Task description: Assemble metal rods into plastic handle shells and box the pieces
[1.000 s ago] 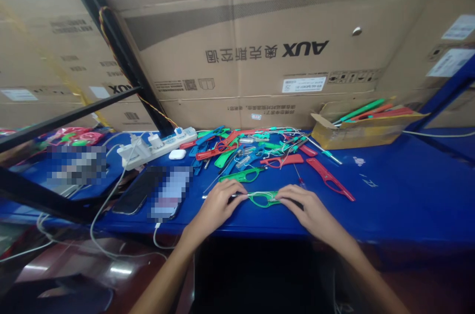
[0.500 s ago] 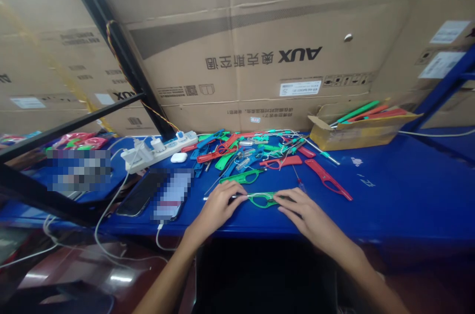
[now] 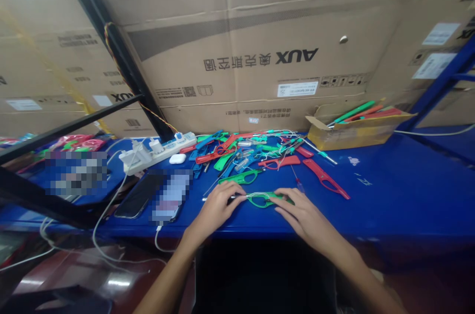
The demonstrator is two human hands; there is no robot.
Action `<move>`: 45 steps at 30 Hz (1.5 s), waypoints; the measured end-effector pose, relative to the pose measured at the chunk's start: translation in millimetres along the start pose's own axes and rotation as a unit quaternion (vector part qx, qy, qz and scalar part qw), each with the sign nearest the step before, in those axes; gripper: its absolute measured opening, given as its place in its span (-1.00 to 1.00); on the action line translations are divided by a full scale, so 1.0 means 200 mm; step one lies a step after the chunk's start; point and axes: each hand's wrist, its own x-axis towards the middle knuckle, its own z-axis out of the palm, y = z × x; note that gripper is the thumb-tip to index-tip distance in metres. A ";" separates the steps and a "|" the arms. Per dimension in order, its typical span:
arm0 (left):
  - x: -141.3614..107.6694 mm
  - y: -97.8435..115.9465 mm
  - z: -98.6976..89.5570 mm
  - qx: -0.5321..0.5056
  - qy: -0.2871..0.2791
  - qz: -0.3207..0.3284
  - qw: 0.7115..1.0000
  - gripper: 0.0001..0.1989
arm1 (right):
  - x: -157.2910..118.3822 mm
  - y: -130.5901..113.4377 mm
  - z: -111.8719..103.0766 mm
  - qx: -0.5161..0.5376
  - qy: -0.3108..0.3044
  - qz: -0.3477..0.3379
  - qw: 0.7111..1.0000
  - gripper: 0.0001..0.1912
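My left hand (image 3: 217,207) pinches a thin metal rod (image 3: 210,199) with a dark section, and the rod sticks out to the left of my fingers. A loop of thin wire runs from my fingertips to a green plastic scissor-shaped handle (image 3: 265,199) lying on the table. My right hand (image 3: 306,220) holds that handle's right end under its fingers. Just beyond the hands lies another green handle (image 3: 241,177). A red handle (image 3: 326,179) sits to the right.
A heap of red, green and blue handles with metal rods (image 3: 245,153) covers the blue table (image 3: 408,200). Behind it stand a cardboard tray (image 3: 351,136) and large cartons. A power strip (image 3: 159,153), an earbud case (image 3: 177,158) and several cables lie left, beside phones (image 3: 139,196).
My right fingers have moved onto the green handle, which now shows further to the right. The whole view has shifted slightly.
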 end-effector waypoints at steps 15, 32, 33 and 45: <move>-0.02 0.06 0.00 0.086 -0.008 0.038 0.995 -0.88 | -0.02 0.00 0.02 -0.033 -0.003 0.015 0.999 -0.72; 0.03 0.14 0.02 0.151 -0.051 0.064 0.985 -0.83 | 0.05 0.02 -0.01 0.008 -0.044 0.026 0.999 -0.77; 0.04 0.15 0.03 0.151 -0.048 0.064 0.985 -0.83 | 0.05 0.01 -0.01 0.007 -0.043 0.027 0.999 -0.78; 0.05 0.14 0.11 0.250 0.031 0.116 0.961 -0.89 | 0.06 0.00 -0.01 -0.007 -0.015 0.015 1.000 -0.78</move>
